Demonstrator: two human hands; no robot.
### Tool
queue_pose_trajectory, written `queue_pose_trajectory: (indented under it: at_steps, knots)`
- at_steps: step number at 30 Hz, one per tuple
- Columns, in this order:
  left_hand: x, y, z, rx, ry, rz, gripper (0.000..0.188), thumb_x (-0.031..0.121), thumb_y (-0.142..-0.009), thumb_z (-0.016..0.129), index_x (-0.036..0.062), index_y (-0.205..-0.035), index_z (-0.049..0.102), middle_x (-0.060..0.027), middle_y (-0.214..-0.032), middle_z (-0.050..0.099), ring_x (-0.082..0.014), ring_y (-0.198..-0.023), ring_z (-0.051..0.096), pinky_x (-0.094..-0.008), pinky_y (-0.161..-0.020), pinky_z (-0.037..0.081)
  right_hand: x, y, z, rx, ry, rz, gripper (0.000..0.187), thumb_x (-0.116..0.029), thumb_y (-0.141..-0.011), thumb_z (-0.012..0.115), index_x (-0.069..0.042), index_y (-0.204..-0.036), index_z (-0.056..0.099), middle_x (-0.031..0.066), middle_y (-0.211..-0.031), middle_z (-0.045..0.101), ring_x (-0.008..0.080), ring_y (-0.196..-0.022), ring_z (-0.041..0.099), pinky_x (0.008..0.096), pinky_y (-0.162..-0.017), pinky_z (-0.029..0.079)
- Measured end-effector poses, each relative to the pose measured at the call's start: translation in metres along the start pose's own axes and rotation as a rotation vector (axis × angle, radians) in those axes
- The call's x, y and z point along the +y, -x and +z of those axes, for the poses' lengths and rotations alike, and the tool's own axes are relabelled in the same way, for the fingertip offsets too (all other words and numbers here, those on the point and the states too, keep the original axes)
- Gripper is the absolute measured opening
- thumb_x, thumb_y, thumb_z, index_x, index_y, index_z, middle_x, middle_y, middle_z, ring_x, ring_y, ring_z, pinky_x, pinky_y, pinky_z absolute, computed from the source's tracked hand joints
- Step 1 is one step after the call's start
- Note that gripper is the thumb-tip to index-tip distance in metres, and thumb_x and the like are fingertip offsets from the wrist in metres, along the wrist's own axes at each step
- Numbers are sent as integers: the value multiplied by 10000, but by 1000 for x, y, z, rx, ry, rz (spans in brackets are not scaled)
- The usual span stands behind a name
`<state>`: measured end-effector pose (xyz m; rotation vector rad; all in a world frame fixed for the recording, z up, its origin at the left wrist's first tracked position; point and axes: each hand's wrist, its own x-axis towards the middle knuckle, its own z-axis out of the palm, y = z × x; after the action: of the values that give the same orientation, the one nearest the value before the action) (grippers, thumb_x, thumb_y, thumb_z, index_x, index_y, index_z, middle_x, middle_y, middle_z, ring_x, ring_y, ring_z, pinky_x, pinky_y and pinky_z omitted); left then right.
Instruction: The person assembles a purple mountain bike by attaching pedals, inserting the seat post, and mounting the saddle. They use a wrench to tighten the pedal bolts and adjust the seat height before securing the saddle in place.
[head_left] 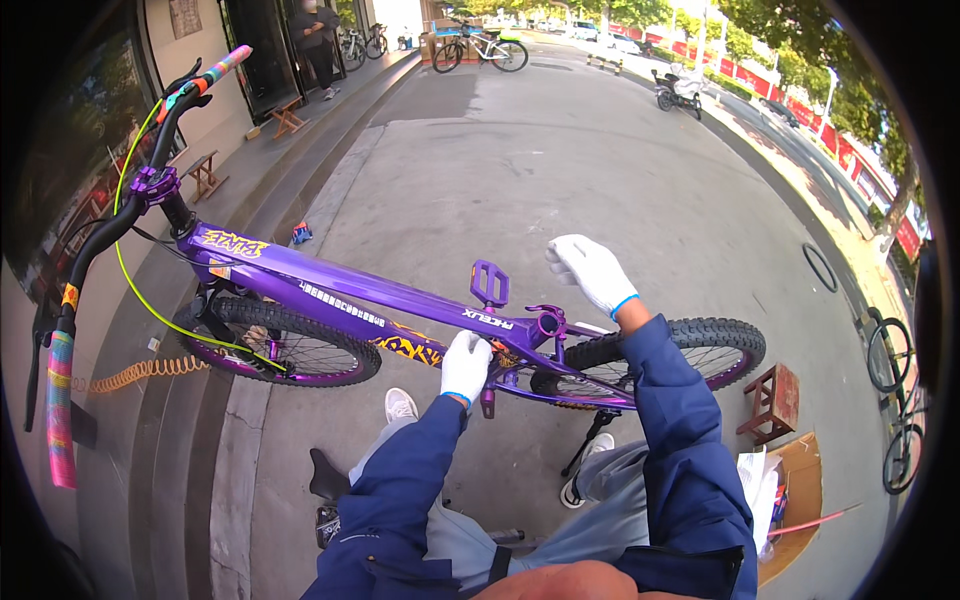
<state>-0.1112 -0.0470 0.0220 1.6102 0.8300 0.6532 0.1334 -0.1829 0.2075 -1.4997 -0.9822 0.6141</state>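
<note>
A purple bicycle [330, 285] with yellow graphics stands across in front of me, its handlebar at the left and rear wheel at the right. My left hand [466, 366], in a white glove, is closed on the frame's lower part near the crank; its fingertips are partly hidden. White-gloved too, my right hand [592, 268] is raised above the rear part of the bicycle, fingers loosely bent and apart, holding nothing visible. Between the hands lie a purple pedal [490, 284] and the purple seat clamp [550, 320]. No saddle shows on the frame.
A wooden stool [771, 404] and an open cardboard box [795, 500] are at the right. A black saddle-shaped thing [328, 475] is by my left leg. Steps [185, 470] run along the left, with a coiled orange hose [150, 372]. Someone [318, 45] stands by the doorway.
</note>
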Motion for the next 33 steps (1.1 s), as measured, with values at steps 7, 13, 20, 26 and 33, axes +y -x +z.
queue_pose_trajectory:
  at_steps: [7,13,20,26,33]
  knots:
    - [-48,83,-55,-240,-429,60,279,269,-1044,646,73,-1198,770,-158,-1104,795,-312,-1052,760,-412,-975,576,26,149,29,267,324,-167,288,-189,-1011,764,-15,-1239,748,132,-1171,795,198,-1025,771,341,-930,599]
    - [-182,137,-124,-453,-928,-356,476,443,-984,684,43,-1223,781,-245,-1180,790,-424,-1131,748,-477,-1012,574,62,164,39,131,688,-337,358,-183,-936,833,-9,-1230,727,195,-1127,753,363,-1001,768,422,-907,614]
    - [-251,205,-131,-756,-1173,-775,719,508,-929,761,6,-1435,662,-244,-1429,704,-403,-1301,691,-475,-1110,549,65,157,41,96,670,-195,377,-199,-956,821,-20,-1273,721,181,-1189,782,327,-1047,794,400,-929,621]
    - [-268,226,-82,-924,-1183,-613,652,485,-925,775,36,-1389,687,-247,-1453,671,-396,-1348,659,-497,-1126,540,62,154,41,86,678,-157,374,-174,-963,818,-13,-1285,716,179,-1173,788,308,-1042,802,384,-923,624]
    - [-293,225,-75,-350,-1386,-358,216,183,-1024,635,134,-1224,699,-113,-1232,703,-346,-1179,710,-506,-910,603,59,155,39,63,702,-182,431,-152,-940,833,-27,-1333,708,176,-1211,773,321,-1063,792,393,-934,630]
